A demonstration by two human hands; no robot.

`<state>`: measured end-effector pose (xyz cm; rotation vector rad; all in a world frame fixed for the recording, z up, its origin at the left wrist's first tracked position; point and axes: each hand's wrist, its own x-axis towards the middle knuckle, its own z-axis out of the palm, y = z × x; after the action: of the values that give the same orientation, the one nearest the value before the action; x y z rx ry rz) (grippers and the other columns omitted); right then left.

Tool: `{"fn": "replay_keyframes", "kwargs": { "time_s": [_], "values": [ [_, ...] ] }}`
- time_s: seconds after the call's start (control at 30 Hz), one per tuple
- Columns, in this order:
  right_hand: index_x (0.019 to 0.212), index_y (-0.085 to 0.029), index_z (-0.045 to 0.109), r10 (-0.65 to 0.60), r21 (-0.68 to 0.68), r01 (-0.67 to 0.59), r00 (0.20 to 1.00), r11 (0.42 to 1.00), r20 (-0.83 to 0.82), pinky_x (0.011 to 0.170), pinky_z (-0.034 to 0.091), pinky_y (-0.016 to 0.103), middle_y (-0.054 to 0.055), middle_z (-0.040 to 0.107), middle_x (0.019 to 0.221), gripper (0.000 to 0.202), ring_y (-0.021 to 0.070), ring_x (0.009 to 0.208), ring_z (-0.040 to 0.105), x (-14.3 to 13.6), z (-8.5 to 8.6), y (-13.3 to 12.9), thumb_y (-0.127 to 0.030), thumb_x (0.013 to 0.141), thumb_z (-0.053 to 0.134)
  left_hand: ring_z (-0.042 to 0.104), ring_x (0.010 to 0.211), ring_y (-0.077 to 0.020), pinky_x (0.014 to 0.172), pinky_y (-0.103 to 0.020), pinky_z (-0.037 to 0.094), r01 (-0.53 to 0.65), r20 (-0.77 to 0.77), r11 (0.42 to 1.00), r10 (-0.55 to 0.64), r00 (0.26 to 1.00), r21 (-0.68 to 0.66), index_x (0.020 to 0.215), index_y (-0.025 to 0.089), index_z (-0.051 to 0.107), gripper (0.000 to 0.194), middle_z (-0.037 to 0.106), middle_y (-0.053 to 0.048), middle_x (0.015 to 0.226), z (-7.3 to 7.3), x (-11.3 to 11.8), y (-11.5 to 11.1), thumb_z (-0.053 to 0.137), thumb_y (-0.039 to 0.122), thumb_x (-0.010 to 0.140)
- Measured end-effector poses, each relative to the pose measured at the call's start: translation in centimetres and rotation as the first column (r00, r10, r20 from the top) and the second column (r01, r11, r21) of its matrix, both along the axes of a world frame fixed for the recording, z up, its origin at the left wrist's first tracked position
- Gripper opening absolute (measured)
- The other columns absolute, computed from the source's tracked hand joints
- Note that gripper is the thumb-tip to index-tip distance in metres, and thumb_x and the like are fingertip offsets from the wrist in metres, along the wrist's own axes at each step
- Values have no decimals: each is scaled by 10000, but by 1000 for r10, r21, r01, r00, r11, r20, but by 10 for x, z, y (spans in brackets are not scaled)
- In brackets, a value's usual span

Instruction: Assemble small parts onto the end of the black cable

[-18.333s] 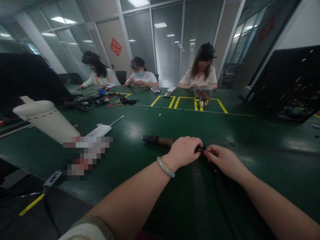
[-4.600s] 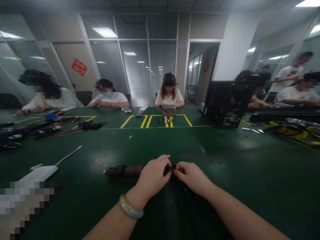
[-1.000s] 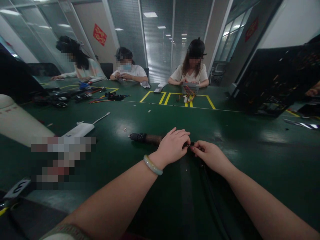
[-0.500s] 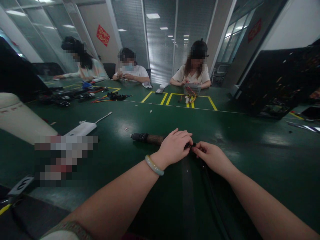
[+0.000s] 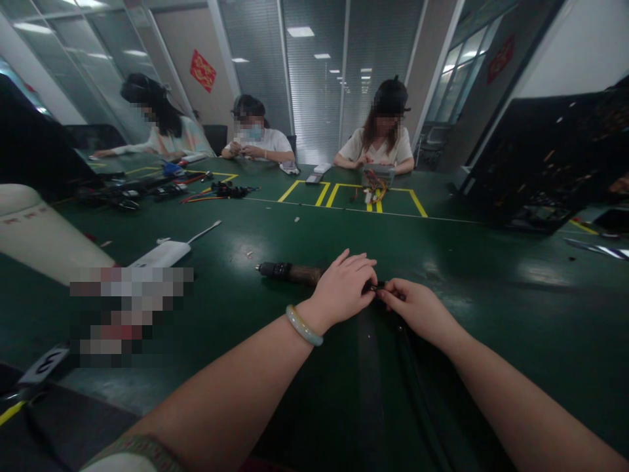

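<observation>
An electric screwdriver (image 5: pixel 299 273) with a black nose and a brown body lies on the green table, its tip pointing left. My left hand (image 5: pixel 345 286) is wrapped over the rear of the body and hides that part. At the tool's back end, my right hand (image 5: pixel 417 307) pinches a small dark plug, largely covered by the fingers. A black cable (image 5: pixel 405 346) runs from beneath my right hand down toward the near edge. The two hands almost touch at the joint between tool and plug.
Left of my arm lie a white power adapter (image 5: pixel 167 254) with a short cable and a large cream-coloured cup (image 5: pixel 49 229). Bundles of dark wires (image 5: pixel 226 190) rest farther back. Several people sit across the table (image 5: pixel 491 262). A dark panel (image 5: pixel 535 170) stands at right.
Both hands stay at the tool's rear end with almost the same grip. The left fingers have shifted very slightly. Across the table, the person at far left has reached an arm farther left.
</observation>
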<state>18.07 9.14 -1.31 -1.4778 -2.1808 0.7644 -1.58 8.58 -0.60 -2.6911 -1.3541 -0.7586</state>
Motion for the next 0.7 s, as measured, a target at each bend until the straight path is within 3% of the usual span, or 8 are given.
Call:
{"fn": "replay_keyframes", "kwargs": {
  "time_s": [0.17, 0.33, 0.7],
  "values": [
    [787, -224, 642, -1, -20, 1, 1000, 1000, 2, 549, 359, 246, -14, 664, 711, 272, 145, 602, 578, 0, 3, -1, -438, 889, 509, 488, 1260, -197, 1136, -434, 279, 29, 15, 999, -29, 999, -14, 931, 220, 600, 62, 593, -20, 1285, 0, 0, 0, 582, 255, 883],
    [800, -219, 648, 14, -21, -14, 1000, 1000, -22, 566, 365, 251, -6, 668, 716, 258, 154, 633, 592, 0, 4, -1, -415, 892, 508, 630, 969, -193, 894, -372, 465, 24, -16, 996, -26, 1000, -86, 937, 213, 610, 69, 673, -12, 1010, 1, 2, 2, 579, 258, 896],
    [797, -220, 644, 21, 0, -21, 999, 1000, -39, 577, 359, 249, -6, 671, 723, 249, 153, 647, 590, 1, 4, -1, -398, 899, 502, 621, 954, -188, 865, -353, 456, 37, -23, 995, -39, 999, -88, 979, 240, 631, 99, 672, 6, 995, 6, 2, 0, 580, 280, 904]
  ]
}}
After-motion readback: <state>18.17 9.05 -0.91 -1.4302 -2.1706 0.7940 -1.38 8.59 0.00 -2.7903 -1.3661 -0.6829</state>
